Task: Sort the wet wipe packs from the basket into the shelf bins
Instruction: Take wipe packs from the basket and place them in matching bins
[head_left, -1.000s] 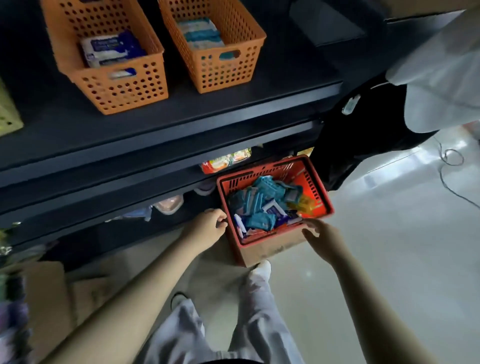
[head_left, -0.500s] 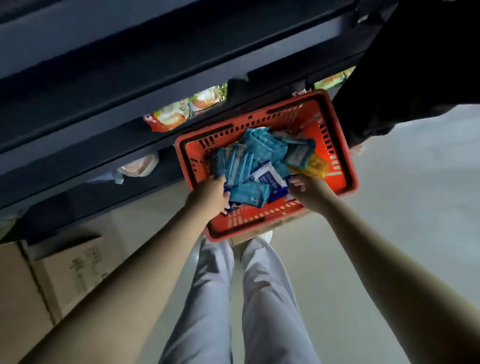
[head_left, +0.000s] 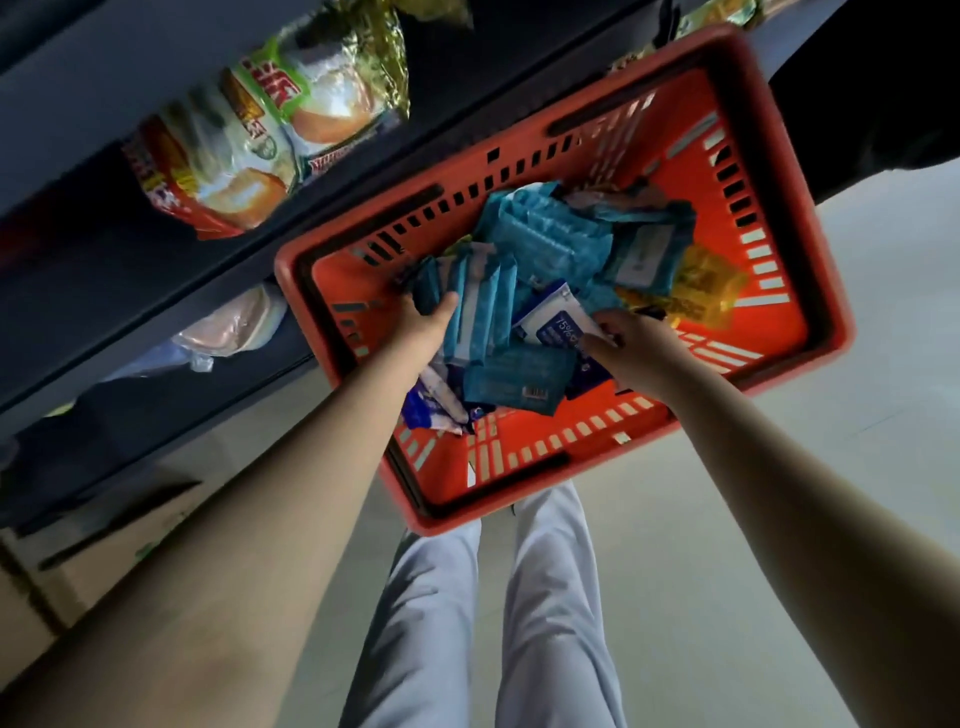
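Observation:
A red plastic basket (head_left: 810, 291) sits low in front of the shelf and holds several wet wipe packs. Most are teal packs (head_left: 550, 239); a yellow pack (head_left: 701, 286) lies at the right. My left hand (head_left: 421, 332) is inside the basket, its fingers curled round an upright teal pack (head_left: 475, 306) at the left of the pile. My right hand (head_left: 634, 348) pinches a white and blue pack (head_left: 558, 319) marked 75% near the middle. The orange shelf bins are out of view.
Dark shelf boards (head_left: 156, 291) run along the left, with snack bags (head_left: 260, 135) on the lower shelf. Cardboard boxes (head_left: 67, 566) stand at the lower left. My legs in light trousers (head_left: 483, 623) are under the basket, and pale floor (head_left: 779, 467) lies to the right.
The view has dropped and closed in on the basket, so the orange bins left the frame. Both hands went from the basket's rim into the pile and took hold of packs.

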